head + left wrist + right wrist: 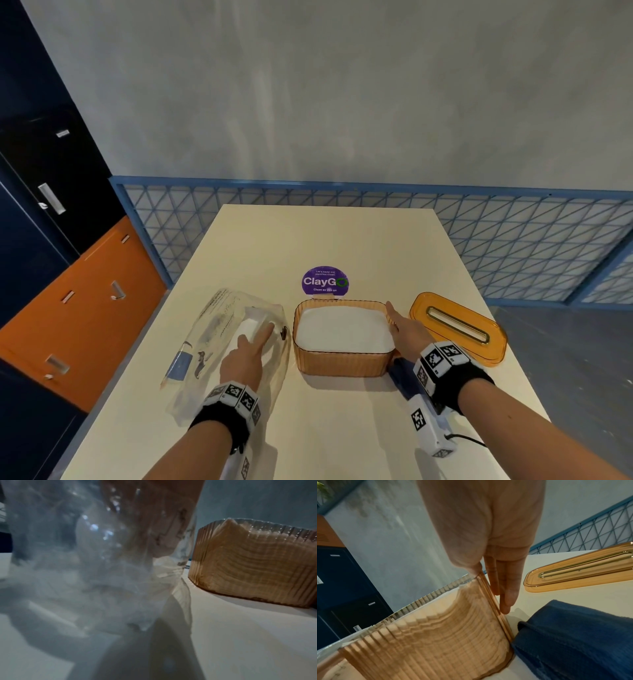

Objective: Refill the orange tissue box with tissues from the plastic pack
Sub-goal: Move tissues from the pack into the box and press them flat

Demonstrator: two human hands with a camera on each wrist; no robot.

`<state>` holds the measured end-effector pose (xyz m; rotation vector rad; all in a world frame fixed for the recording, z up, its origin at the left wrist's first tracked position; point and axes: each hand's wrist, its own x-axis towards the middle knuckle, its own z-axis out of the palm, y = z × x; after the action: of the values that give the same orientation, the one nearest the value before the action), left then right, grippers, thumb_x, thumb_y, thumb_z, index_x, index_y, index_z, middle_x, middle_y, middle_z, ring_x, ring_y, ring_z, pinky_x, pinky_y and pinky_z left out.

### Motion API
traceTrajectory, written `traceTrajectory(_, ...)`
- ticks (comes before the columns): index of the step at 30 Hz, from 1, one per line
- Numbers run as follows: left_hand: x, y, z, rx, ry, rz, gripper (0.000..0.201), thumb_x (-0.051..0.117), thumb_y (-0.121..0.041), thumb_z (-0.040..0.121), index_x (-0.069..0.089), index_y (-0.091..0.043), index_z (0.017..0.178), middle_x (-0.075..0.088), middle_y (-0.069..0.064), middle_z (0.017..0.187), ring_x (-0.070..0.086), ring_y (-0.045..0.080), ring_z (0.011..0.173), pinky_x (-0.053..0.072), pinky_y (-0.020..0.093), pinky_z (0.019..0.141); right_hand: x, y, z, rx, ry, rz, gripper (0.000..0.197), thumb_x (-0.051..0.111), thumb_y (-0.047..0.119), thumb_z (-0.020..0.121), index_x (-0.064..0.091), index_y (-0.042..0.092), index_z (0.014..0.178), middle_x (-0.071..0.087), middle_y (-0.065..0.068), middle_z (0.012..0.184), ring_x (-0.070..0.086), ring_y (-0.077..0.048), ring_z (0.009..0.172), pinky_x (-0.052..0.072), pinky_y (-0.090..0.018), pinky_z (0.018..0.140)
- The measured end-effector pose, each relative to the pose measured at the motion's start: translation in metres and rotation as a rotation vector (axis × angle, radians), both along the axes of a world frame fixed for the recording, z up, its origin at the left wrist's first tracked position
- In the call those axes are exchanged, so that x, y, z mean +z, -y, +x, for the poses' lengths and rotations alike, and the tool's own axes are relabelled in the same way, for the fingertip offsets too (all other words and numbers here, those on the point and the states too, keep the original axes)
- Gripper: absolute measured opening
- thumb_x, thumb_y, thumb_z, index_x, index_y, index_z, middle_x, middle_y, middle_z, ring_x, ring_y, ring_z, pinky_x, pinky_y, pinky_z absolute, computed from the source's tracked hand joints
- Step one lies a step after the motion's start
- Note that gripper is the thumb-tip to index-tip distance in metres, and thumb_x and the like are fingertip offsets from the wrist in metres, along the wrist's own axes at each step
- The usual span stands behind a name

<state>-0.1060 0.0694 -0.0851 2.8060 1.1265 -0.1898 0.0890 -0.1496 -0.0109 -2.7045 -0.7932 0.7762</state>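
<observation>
The orange ribbed tissue box [342, 364] stands lidless mid-table, filled to the rim with white tissues [342, 330]. Its wall shows in the left wrist view [257, 568] and the right wrist view [445, 635], with the tissue stack visible through it. The clear plastic pack [219, 329] lies crumpled to the box's left, a few white tissues inside. My left hand [251, 349] rests on top of the pack with fingers fairly straight; through the film [77, 561] it [154, 513] is only a blur. My right hand [402, 330] lies along the box's right wall, its straight fingers [510, 591] pointing down the outside.
The orange lid [459, 329] with its slot lies flat to the right of the box, also seen in the right wrist view [573, 577]. A folded blue cloth [573, 642] sits under my right wrist. A purple ClayGo sign [324, 281] stands behind the box. The cream table [342, 428] ends near both arms.
</observation>
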Motion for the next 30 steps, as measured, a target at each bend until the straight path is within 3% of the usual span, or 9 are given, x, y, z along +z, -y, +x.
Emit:
traceTrajectory(7,0.016,0.004,0.008,-0.006,-0.097,0.02,0.037,0.039,-0.027,0.097,0.037,-0.02,0.133,0.04,0.009,0.128,0.063,0.027,0.09,0.043,0.032,0.066,0.004,-0.002,0.0,0.02,-0.002,-0.024,0.057,0.025,0.016,0.103,-0.004,0.019,0.151,0.054,-0.013,0.094,0.047,-0.019,0.082,0.036,-0.024,0.068)
traceTrajectory(11,0.019,0.004,0.007,0.023,0.061,0.064,0.047,0.069,-0.021,0.081,0.048,-0.016,0.122,0.045,0.012,0.115,0.066,0.027,0.068,0.041,0.029,0.049,0.004,-0.001,-0.001,0.027,-0.005,-0.015,0.057,0.025,0.016,0.103,-0.004,0.019,0.151,0.05,-0.009,0.09,0.047,-0.02,0.081,0.035,-0.023,0.061)
traceTrajectory(14,0.017,0.008,0.002,0.085,0.055,0.029,0.066,0.043,-0.004,0.092,0.015,-0.027,0.147,0.04,0.01,0.131,0.06,0.023,0.077,0.042,0.029,0.059,0.002,-0.001,0.0,0.026,0.003,-0.002,0.056,0.025,0.016,0.103,-0.004,0.018,0.151,0.05,-0.009,0.09,0.047,-0.019,0.081,0.035,-0.022,0.061)
traceTrajectory(17,0.014,0.009,0.001,0.236,0.174,-0.131,0.078,0.041,0.001,0.092,-0.004,-0.024,0.151,0.055,0.01,0.118,0.054,0.019,0.076,0.043,0.028,0.065,0.0,-0.001,0.001,0.022,-0.011,-0.002,0.056,0.025,0.016,0.103,-0.003,0.019,0.151,0.053,-0.011,0.093,0.049,-0.02,0.083,0.036,-0.024,0.068)
traceTrajectory(20,0.029,0.009,0.0,0.323,0.225,-0.203,0.045,0.038,0.0,0.092,0.037,-0.009,0.136,0.063,0.014,0.114,0.062,0.028,0.099,0.049,0.034,0.079,0.006,-0.003,0.002,0.023,0.001,0.004,0.056,0.027,0.016,0.103,-0.001,0.019,0.151,0.054,-0.018,0.121,0.054,-0.026,0.103,0.04,-0.027,0.08)
traceTrajectory(24,0.071,0.016,-0.001,0.278,0.47,-0.048,0.031,0.04,-0.001,0.093,0.054,-0.007,0.12,0.068,0.012,0.102,0.064,0.03,0.09,0.046,0.031,0.068,0.026,-0.014,-0.004,-0.024,0.218,0.342,0.045,0.034,0.02,0.101,0.032,0.013,0.146,0.053,-0.017,0.124,0.053,-0.03,0.113,0.042,-0.035,0.096)
traceTrajectory(26,0.094,0.027,-0.001,0.218,0.618,0.067,0.035,0.043,-0.003,0.092,0.055,-0.011,0.124,0.069,0.01,0.1,0.065,0.03,0.085,0.041,0.029,0.063,0.048,-0.027,-0.013,-0.107,-0.028,0.548,0.039,0.036,0.027,0.101,0.052,0.007,0.131,0.063,-0.017,0.109,0.061,-0.031,0.097,0.047,-0.038,0.089)
traceTrajectory(28,0.116,0.04,0.002,0.134,0.739,0.135,0.038,0.048,-0.001,0.09,0.058,-0.013,0.124,0.071,0.008,0.103,0.067,0.03,0.082,0.044,0.03,0.061,0.07,-0.04,-0.024,-0.196,-0.479,0.655,0.048,0.034,0.042,0.099,0.056,0.005,0.121,0.067,-0.015,0.099,0.065,-0.029,0.08,0.053,-0.035,0.075)
traceTrajectory(30,0.128,0.053,0.009,-0.012,0.85,0.167,0.042,0.051,0.005,0.081,0.063,-0.013,0.117,0.073,0.007,0.101,0.069,0.029,0.076,0.051,0.03,0.058,0.086,-0.049,-0.029,-0.238,-0.849,0.691,0.059,0.03,0.056,0.095,0.054,0.007,0.118,0.068,-0.02,0.106,0.067,-0.035,0.083,0.057,-0.035,0.07)
